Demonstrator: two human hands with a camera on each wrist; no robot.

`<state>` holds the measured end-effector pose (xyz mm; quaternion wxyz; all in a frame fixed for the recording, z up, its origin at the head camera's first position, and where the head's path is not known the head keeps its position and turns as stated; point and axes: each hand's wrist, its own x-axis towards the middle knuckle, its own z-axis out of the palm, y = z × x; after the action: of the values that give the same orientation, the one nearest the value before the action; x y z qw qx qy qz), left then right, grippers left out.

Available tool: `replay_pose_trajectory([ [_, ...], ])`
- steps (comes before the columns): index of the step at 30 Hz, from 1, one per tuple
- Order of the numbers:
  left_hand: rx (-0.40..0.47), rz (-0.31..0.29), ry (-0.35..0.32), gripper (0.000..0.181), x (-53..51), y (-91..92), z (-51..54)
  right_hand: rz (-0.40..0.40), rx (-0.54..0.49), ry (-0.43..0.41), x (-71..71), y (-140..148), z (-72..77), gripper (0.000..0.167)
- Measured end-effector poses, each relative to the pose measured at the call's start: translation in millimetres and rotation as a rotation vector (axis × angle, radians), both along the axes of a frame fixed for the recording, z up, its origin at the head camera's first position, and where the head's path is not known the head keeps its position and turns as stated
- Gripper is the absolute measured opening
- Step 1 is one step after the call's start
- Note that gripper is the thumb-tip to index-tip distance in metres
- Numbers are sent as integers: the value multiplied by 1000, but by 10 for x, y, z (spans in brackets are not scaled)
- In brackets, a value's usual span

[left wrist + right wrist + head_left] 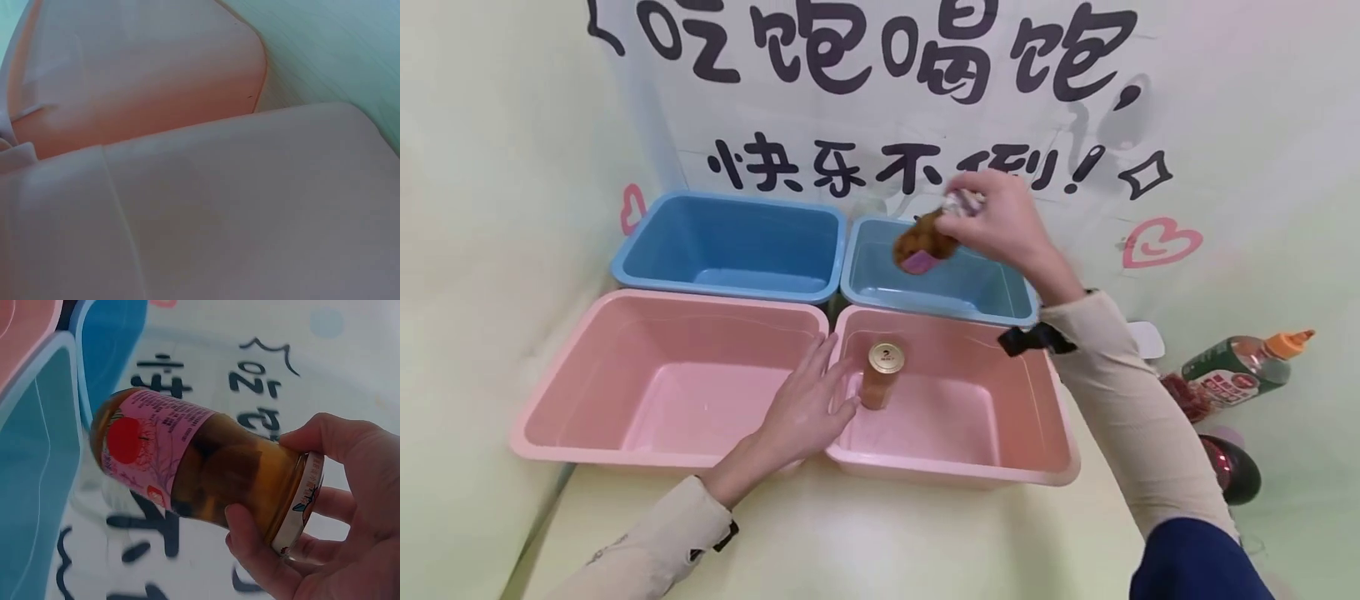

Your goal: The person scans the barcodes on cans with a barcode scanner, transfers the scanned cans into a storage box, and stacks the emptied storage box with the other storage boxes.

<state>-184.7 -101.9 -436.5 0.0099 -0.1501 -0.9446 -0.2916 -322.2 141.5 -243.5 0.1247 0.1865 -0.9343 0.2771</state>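
My right hand (1000, 221) grips a glass jar (231, 469) by its lid end, tilted with its base downward to the left. The jar has a pink label (153, 440) with a red fruit picture, and round dark pieces sit in amber liquid. In the head view it hangs above the small blue bin (940, 283). My left hand (808, 408) rests with fingers extended at the adjoining rims of the two pink bins. Close to its fingers, a jar with a gold lid (886, 358) stands upright inside the right pink bin (955, 467).
The left pink bin (625, 454) and the larger blue bin (730, 292) stand on the left. At the right lie a sauce bottle (1236, 375) with an orange cap, a red packet-like thing (1187, 398) and a dark rounded object (1236, 471). A lettered wall sheet (887, 117) hangs behind.
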Motion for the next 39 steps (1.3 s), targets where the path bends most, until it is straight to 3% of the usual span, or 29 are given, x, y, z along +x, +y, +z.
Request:
replay_pose_trajectory([
  [3,4,3,4,57,30,10,-30,73,23,-50,-149,-316,-32,36],
  [10,-11,-2,100,51,-12,-6,-33,155,40,-100,-357,-892,-69,34],
  [23,-26,18,75,49,-55,-28,9,220,121,-127,-652,-1475,-233,35],
  [28,-26,20,97,51,-46,-44,-4,241,170,-154,-765,-1685,-409,37],
  [39,-26,-19,104,47,-18,8,-36,265,203,-254,-930,-1863,-991,40],
])
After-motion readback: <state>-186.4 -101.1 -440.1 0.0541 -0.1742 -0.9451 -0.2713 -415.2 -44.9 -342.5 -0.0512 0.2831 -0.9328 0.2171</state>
